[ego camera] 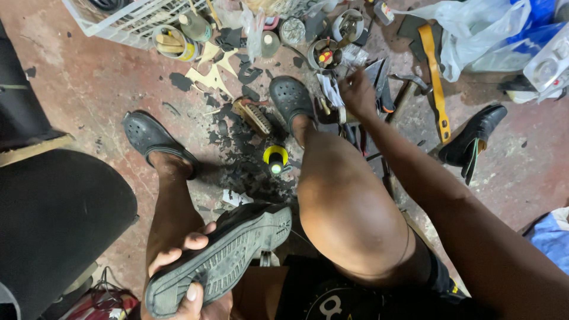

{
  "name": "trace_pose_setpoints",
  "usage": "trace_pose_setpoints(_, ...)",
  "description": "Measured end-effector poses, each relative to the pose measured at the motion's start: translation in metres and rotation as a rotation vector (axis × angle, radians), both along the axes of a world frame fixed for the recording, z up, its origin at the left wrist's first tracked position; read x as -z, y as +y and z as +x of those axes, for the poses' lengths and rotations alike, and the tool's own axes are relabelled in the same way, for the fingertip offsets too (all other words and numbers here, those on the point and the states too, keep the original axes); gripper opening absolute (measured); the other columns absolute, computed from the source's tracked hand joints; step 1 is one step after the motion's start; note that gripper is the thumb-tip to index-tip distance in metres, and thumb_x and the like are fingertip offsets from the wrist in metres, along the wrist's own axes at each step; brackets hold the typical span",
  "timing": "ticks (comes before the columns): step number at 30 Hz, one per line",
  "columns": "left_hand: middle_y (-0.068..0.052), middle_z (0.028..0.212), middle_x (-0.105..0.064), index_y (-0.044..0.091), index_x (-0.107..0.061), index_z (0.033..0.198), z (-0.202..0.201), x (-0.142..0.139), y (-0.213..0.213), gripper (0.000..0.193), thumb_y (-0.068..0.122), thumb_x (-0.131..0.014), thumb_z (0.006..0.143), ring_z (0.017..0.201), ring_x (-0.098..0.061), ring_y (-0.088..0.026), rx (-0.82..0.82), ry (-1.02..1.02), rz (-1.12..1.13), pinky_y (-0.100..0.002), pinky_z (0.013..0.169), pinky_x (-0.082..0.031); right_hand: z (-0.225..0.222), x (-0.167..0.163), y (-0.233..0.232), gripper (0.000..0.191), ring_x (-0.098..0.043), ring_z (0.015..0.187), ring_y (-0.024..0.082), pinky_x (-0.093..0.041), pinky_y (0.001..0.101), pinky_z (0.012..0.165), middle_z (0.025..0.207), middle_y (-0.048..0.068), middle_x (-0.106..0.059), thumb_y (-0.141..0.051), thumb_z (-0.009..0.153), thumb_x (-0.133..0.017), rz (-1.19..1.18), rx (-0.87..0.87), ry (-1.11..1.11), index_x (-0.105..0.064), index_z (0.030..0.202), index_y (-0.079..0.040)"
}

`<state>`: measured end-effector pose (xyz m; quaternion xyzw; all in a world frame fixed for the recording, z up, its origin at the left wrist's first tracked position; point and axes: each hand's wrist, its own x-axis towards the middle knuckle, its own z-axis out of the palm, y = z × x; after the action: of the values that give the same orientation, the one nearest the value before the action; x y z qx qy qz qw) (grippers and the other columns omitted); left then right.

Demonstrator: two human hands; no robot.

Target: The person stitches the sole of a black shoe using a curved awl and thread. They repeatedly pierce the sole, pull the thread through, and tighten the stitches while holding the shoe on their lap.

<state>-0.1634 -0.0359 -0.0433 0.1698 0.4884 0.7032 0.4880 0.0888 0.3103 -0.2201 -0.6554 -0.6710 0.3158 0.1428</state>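
Grey-soled black shoe (222, 261) lay sole-up low between the knees, left hand (181, 278) gripped round its heel end; right hand (357, 92) reached well apart into tool clutter (379, 83) on the floor, its grip impossible to tell; yellow-capped bottle (275, 159) stood between the feet

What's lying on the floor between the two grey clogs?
In the head view, between the left clog and right clog: a brush and black scraps.

White wire basket (112, 24), wooden brush (253, 115), black dress shoe (474, 139) on floor.
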Motion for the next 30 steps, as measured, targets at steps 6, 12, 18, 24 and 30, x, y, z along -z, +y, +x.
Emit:
trace_pose_setpoints(6, -0.031, 0.138, -0.054, 0.008, -0.038, 0.145, -0.028, 0.002, 0.007, 0.048, 0.007, -0.059, 0.102, 0.145, -0.044, -0.052, 0.272, 0.069, -0.024, -0.072, 0.123, -0.032, -0.001, -0.015, 0.055, 0.055, -0.073, 0.073, 0.028, -0.058, 0.0416, 0.059, 0.102, 0.012, -0.072, -0.025, 0.101, -0.071, -0.001, -0.044, 0.378, -0.04, 0.145, -0.011)
trace_pose_setpoints(12, -0.026, 0.125, -0.063, 0.003, -0.052, 0.14, 0.03, 0.007, 0.025, 0.045, 0.015, -0.069, 0.101, 0.127, -0.056, -0.04, -0.183, 0.026, 0.121, -0.064, 0.122, -0.034, 0.014, -0.035, 0.077, 0.016, -0.074, 0.081, 0.021, -0.057, 0.0335, 0.067, 0.096, 0.013, -0.074, -0.009, 0.107, -0.067, 0.433, -0.323, 0.081, -0.064, 0.122, -0.008)
trace_pose_setpoints(18, -0.025, 0.124, -0.065, 0.002, -0.051, 0.139, 0.032, -0.002, 0.037, 0.047, 0.016, -0.071, 0.099, 0.129, -0.058, -0.041, -0.139, 0.022, 0.097, -0.066, 0.126, -0.036, 0.044, -0.055, 0.068, 0.018, -0.06, 0.074, 0.016, -0.053, 0.032, 0.068, 0.091, 0.005, -0.063, -0.022, 0.119, -0.053, -0.047, 0.059, 0.778, -0.059, 0.116, -0.005)
trace_pose_setpoints(24, -0.028, 0.122, -0.065, -0.006, -0.052, 0.133, 0.042, -0.029, 0.07, 0.048, 0.008, -0.068, 0.091, 0.124, -0.061, -0.045, -0.145, -0.022, 0.089, -0.067, 0.12, -0.042, 0.059, -0.067, 0.022, 0.029, -0.061, 0.08, 0.02, -0.05, 0.035, 0.071, 0.095, 0.007, -0.062, -0.038, 0.115, -0.055, -0.356, 0.051, 1.424, -0.054, 0.111, -0.01)
trace_pose_setpoints(30, -0.026, 0.124, -0.063, -0.006, -0.048, 0.137, 0.066, -0.043, 0.087, 0.055, 0.005, -0.068, 0.087, 0.115, -0.065, -0.048, -0.242, -0.156, 0.104, -0.062, 0.103, -0.053, 0.093, -0.125, -0.031, 0.029, -0.061, 0.095, 0.018, -0.049, 0.0309, 0.074, 0.112, 0.006, -0.061, -0.025, 0.101, -0.071, -0.482, 0.095, 1.513, -0.055, 0.121, -0.011)
